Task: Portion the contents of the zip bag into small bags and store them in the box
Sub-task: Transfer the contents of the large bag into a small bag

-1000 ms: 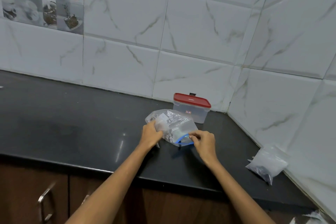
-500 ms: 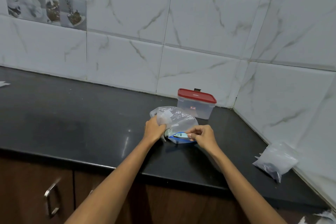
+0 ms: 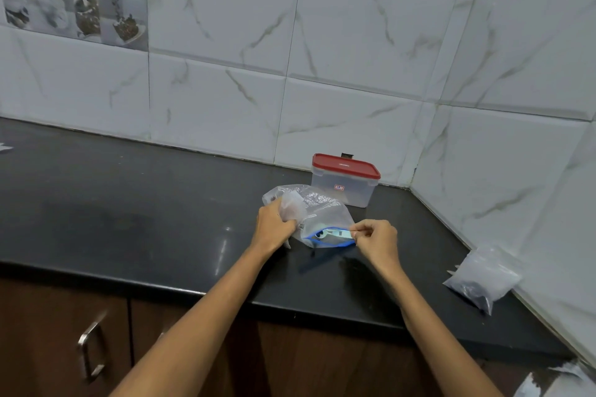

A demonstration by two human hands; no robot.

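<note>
Zip bag (image 3: 317, 219) lay on the black countertop (image 3: 129, 203), just in front of the box (image 3: 343, 184), which stood closed under its red lid (image 3: 345, 165) near the tiled corner. Left hand (image 3: 274, 224) gripped the crumpled far end of the bag, fingers curled round a bunch of film. Right hand (image 3: 375, 235) pinched the bag's blue-edged mouth (image 3: 332, 237) between thumb and fingertips; the mouth gaped partly open toward the person. Contents inside were unclear: something pale showed through the opening, identity not determinable. A pack of small bags (image 3: 483, 277) rested against the right wall, well apart from both hands.

Handling judgement: the film looked thin, soft and slack, likely light, and it creased wherever held. It would probably slip if gripped flat, so bunching the body in one hand and pinching the stiffer zip strip with the other seemed the sound hold. The strip was the only part with any rigidity. Spillage risk appeared greatest if the mouth tipped down toward the counter edge.
</note>
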